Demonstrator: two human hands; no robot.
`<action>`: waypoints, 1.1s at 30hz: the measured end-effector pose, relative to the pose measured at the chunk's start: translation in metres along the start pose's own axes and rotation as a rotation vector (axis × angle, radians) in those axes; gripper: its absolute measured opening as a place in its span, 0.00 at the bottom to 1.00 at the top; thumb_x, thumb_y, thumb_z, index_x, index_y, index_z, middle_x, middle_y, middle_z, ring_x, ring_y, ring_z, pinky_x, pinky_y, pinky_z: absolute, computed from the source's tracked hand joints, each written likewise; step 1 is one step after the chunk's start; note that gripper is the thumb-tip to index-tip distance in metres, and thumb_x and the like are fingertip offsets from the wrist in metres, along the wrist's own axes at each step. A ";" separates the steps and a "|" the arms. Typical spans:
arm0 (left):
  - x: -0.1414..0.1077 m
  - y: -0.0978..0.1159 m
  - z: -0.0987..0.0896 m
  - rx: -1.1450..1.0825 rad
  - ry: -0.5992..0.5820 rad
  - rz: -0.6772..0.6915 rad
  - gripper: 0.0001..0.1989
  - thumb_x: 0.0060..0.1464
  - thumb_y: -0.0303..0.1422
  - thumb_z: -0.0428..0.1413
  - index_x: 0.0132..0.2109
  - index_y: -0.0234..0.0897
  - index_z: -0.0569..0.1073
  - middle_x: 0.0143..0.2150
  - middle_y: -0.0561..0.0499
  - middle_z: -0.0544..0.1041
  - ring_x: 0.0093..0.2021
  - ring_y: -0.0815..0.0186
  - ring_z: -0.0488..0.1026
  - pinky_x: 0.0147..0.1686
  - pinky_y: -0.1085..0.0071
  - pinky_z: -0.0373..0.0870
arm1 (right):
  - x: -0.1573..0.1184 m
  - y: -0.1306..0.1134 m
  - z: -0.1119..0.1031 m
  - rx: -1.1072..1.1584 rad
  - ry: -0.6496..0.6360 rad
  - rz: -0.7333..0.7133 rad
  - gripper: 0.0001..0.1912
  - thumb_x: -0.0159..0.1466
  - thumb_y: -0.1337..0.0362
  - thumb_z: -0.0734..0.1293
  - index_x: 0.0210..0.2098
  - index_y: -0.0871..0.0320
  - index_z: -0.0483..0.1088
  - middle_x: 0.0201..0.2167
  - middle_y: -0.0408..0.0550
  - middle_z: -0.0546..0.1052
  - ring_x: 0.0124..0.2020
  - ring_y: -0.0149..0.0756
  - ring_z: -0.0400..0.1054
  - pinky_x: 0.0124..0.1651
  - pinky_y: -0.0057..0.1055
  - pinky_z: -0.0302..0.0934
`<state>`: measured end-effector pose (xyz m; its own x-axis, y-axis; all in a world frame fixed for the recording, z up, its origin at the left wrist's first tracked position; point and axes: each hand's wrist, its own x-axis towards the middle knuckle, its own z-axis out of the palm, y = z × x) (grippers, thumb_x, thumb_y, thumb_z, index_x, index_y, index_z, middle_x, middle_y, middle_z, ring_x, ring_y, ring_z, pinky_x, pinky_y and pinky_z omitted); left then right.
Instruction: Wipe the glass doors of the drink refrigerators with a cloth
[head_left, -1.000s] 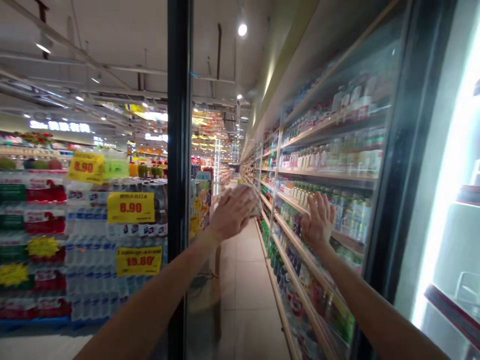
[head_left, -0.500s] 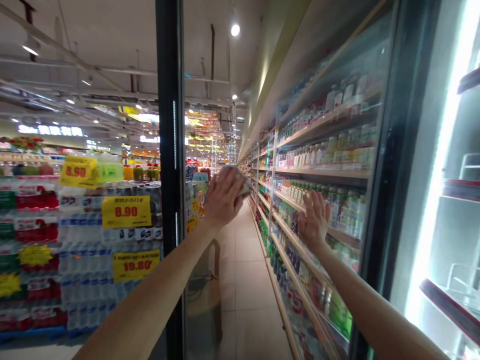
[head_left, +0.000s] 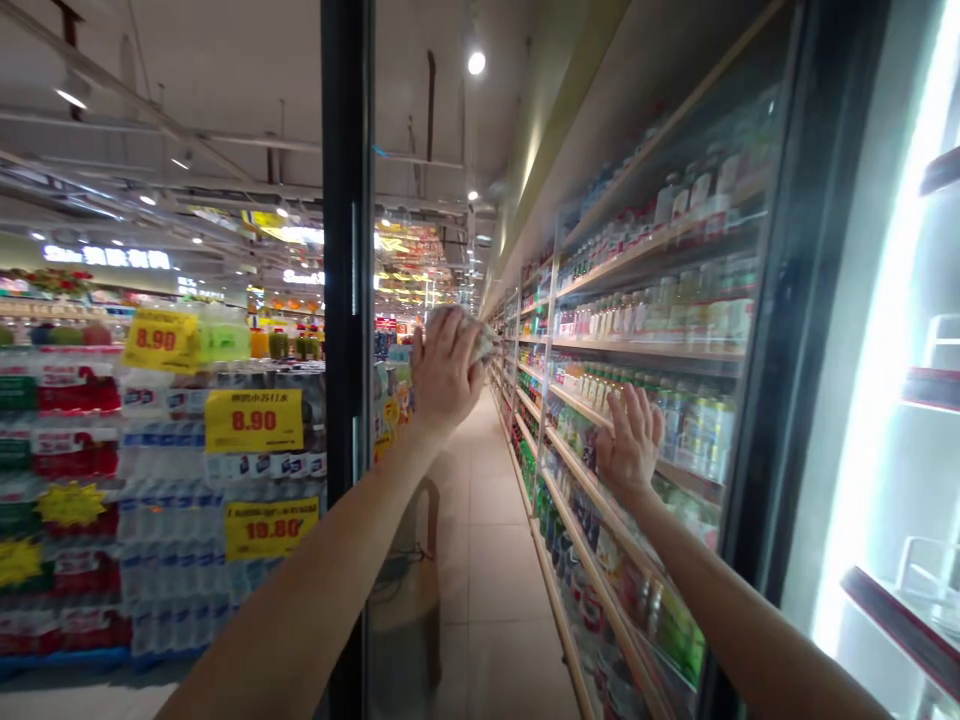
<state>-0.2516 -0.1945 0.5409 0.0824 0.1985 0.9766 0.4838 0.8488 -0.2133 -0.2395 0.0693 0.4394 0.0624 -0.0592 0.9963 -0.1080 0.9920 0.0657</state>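
Observation:
A glass door with a black frame (head_left: 347, 250) stands swung out in front of me. Against its pane my left hand (head_left: 448, 375) presses a crumpled pale cloth (head_left: 482, 346), which is partly hidden under the fingers. Lower and to the right, my right hand (head_left: 631, 438) lies on the glass with its fingers spread and nothing in it. Bottles on shelves (head_left: 649, 347) show through or in the pane behind my right hand.
At the right edge is a brightly lit cooler interior with dark-edged racks (head_left: 900, 625). Stacked packs of bottled drinks (head_left: 176, 530) with yellow price signs (head_left: 253, 420) stand at the left. A tiled floor (head_left: 502, 570) shows through the glass.
My left hand and the cloth have moved slightly up on the glass. My right hand stays in nearly the same place. The view has shifted a little.

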 end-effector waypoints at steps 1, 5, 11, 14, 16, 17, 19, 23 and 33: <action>0.001 0.003 0.001 0.009 0.026 -0.049 0.22 0.55 0.34 0.48 0.58 0.38 0.62 0.63 0.44 0.59 0.65 0.56 0.50 0.62 0.53 0.43 | 0.000 0.000 0.000 -0.002 -0.001 0.001 0.30 0.61 0.65 0.56 0.63 0.53 0.49 0.63 0.53 0.57 0.65 0.44 0.47 0.63 0.50 0.42; -0.023 0.033 0.013 -0.090 -0.162 0.405 0.21 0.55 0.34 0.48 0.57 0.38 0.63 0.63 0.45 0.60 0.65 0.58 0.50 0.63 0.57 0.43 | 0.000 0.001 -0.001 -0.006 -0.010 0.005 0.29 0.62 0.65 0.56 0.63 0.53 0.50 0.63 0.53 0.57 0.65 0.44 0.47 0.62 0.50 0.42; 0.000 0.024 0.013 -0.117 -0.189 0.434 0.21 0.56 0.34 0.47 0.57 0.41 0.62 0.62 0.48 0.61 0.65 0.60 0.51 0.64 0.57 0.41 | -0.001 0.003 -0.001 -0.006 0.017 -0.016 0.28 0.63 0.65 0.55 0.63 0.52 0.50 0.62 0.53 0.58 0.65 0.43 0.47 0.62 0.49 0.43; 0.021 0.012 0.007 -0.045 -0.007 0.017 0.23 0.55 0.33 0.47 0.58 0.37 0.61 0.64 0.44 0.57 0.66 0.56 0.47 0.63 0.52 0.41 | -0.001 0.003 -0.001 0.005 -0.005 -0.009 0.29 0.63 0.65 0.54 0.63 0.52 0.48 0.63 0.53 0.57 0.65 0.43 0.45 0.63 0.50 0.42; 0.012 0.018 0.009 -0.046 -0.039 0.050 0.23 0.55 0.34 0.47 0.58 0.37 0.62 0.64 0.43 0.56 0.66 0.55 0.46 0.63 0.52 0.42 | -0.001 0.004 -0.002 0.008 -0.013 -0.011 0.29 0.63 0.64 0.54 0.64 0.52 0.47 0.63 0.52 0.56 0.65 0.43 0.45 0.63 0.49 0.41; 0.000 0.025 0.012 -0.063 -0.105 0.167 0.22 0.55 0.33 0.48 0.58 0.38 0.62 0.64 0.44 0.57 0.66 0.56 0.47 0.63 0.54 0.43 | 0.000 0.004 -0.002 0.006 -0.018 -0.012 0.29 0.63 0.64 0.54 0.64 0.52 0.47 0.63 0.52 0.56 0.65 0.43 0.44 0.63 0.49 0.41; -0.026 0.040 0.017 -0.125 -0.249 0.476 0.22 0.55 0.32 0.48 0.57 0.40 0.63 0.63 0.47 0.60 0.65 0.59 0.49 0.63 0.57 0.43 | 0.000 0.004 -0.002 -0.004 -0.031 -0.013 0.28 0.64 0.64 0.53 0.63 0.53 0.49 0.63 0.53 0.56 0.65 0.42 0.44 0.63 0.49 0.41; -0.041 0.041 0.015 -0.211 -0.328 0.641 0.21 0.55 0.33 0.49 0.57 0.41 0.63 0.61 0.50 0.62 0.64 0.62 0.51 0.64 0.59 0.41 | 0.002 0.003 -0.003 -0.030 -0.081 0.001 0.26 0.64 0.62 0.51 0.62 0.57 0.53 0.62 0.55 0.57 0.66 0.42 0.42 0.63 0.49 0.40; -0.099 0.023 0.007 -0.158 -0.313 0.489 0.23 0.54 0.32 0.50 0.58 0.38 0.61 0.63 0.46 0.59 0.66 0.58 0.46 0.63 0.55 0.42 | 0.007 -0.003 -0.005 0.008 -0.160 0.078 0.26 0.64 0.60 0.49 0.59 0.60 0.58 0.62 0.55 0.56 0.66 0.43 0.40 0.64 0.52 0.37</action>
<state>-0.2549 -0.1915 0.4387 0.0791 0.7032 0.7066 0.5800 0.5440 -0.6063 -0.2339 0.0666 0.4460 -0.1050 0.0002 0.9945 -0.1146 0.9933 -0.0123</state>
